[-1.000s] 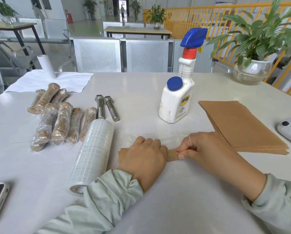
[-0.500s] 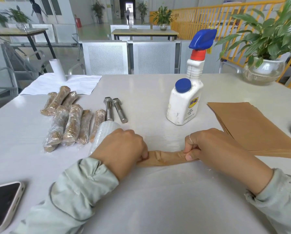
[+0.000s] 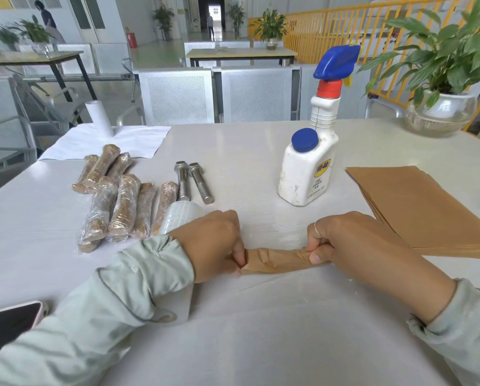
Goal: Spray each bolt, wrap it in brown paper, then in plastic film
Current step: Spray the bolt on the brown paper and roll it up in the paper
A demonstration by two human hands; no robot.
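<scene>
Hands meet low over the worktop (image 3: 261, 330): left hand (image 3: 211, 246) and right hand (image 3: 344, 243), fingers curled, each grip pinching one end of the paper-wrapped bolt (image 3: 275, 260) lying crosswise between them.

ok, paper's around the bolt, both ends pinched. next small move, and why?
Probably roll the paper-wrapped bolt forward over the clear film beneath it. Left hand and right hand each pinch a twisted end, and the film roll lies just left, so filming seems next.
</scene>
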